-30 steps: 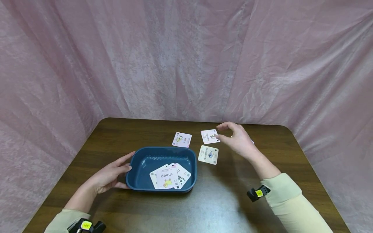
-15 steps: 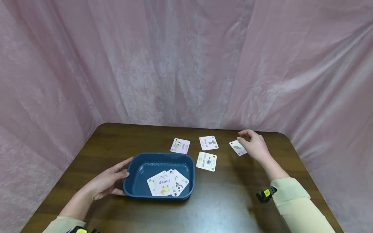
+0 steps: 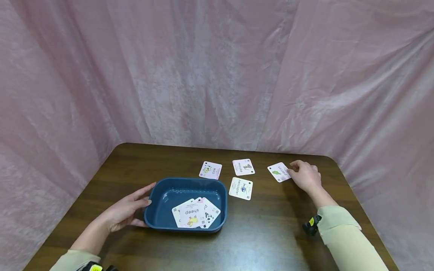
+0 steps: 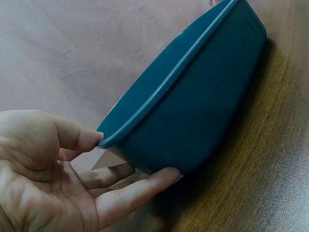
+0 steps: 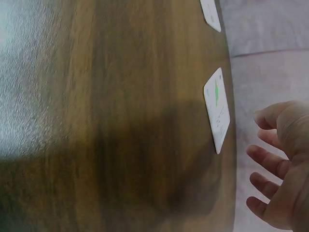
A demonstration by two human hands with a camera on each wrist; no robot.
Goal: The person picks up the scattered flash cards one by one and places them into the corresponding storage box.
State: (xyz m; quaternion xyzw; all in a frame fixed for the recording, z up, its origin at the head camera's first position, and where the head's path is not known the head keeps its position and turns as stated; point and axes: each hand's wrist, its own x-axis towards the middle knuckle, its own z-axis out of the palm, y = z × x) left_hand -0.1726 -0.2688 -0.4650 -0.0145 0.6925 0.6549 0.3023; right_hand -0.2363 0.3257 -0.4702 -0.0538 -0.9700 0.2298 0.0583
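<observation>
A blue plastic tub (image 3: 161,222) stands on the table. My left hand (image 3: 127,209) holds it by its left end, thumb at the rim and fingers against the outer wall, as the left wrist view shows closely. Inside lie several overlapping picture cards, the sheep card (image 3: 192,213) on top. On the right, a card with a green picture (image 3: 279,172), which seems to read "parrot", lies on the table. My right hand (image 3: 306,176) is over its right corner in the head view. The right wrist view shows loosely bent fingers (image 5: 268,162) with nothing between them.
Behind the tub lie a cow card (image 3: 210,170) and a mouse card (image 3: 243,167), with a helicopter card (image 3: 240,188) to the tub's right. The brown wooden table (image 3: 257,233) has pink curtains (image 3: 217,75) behind and at the sides.
My right hand has moved right, past the mouse card to the card with the green picture, and its corner has come more into sight. The left hand stays at the tub.
</observation>
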